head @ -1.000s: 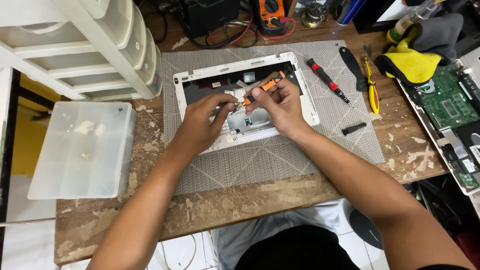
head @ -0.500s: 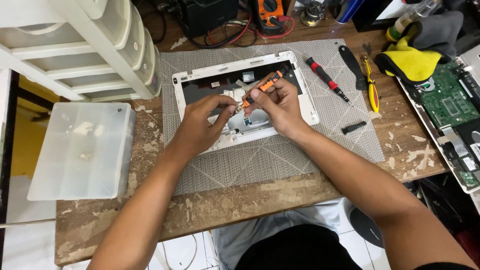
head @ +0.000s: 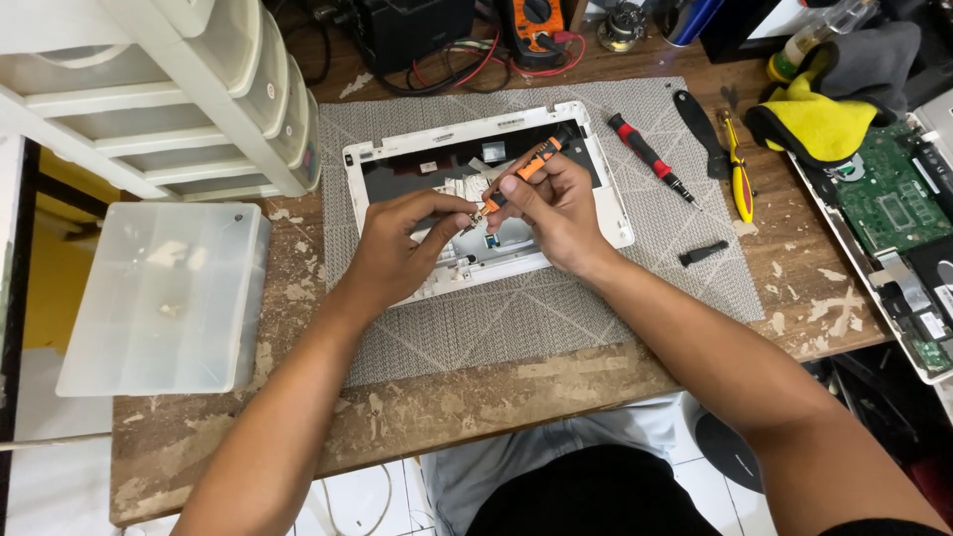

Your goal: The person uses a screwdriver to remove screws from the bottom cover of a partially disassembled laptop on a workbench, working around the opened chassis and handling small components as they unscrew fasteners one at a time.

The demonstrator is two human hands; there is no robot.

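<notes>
A white laptop shell [head: 606, 189] lies open on a grey woven mat [head: 516, 318], its dark inside showing. My right hand [head: 556, 213] grips an orange and black screwdriver [head: 531, 164], held tilted with its tip down toward my left hand. My left hand [head: 402, 243] rests on the shell's lower left part, thumb and forefinger pinched at the screwdriver's tip [head: 475, 213]. Whether a screw sits between those fingers is too small to tell.
A red and black screwdriver [head: 650, 159], a black pry tool [head: 703, 121], yellow-handled pliers [head: 740, 174] and a small black strip [head: 703, 253] lie right of the shell. A green circuit board [head: 884, 203] and yellow cloth [head: 824, 124] sit far right. A clear plastic box [head: 164, 298] stands left, white drawers [head: 179, 89] behind.
Both hands have shifted slightly; the left fingers have closed in on the screwdriver's tip. The shell and tools have not moved.
</notes>
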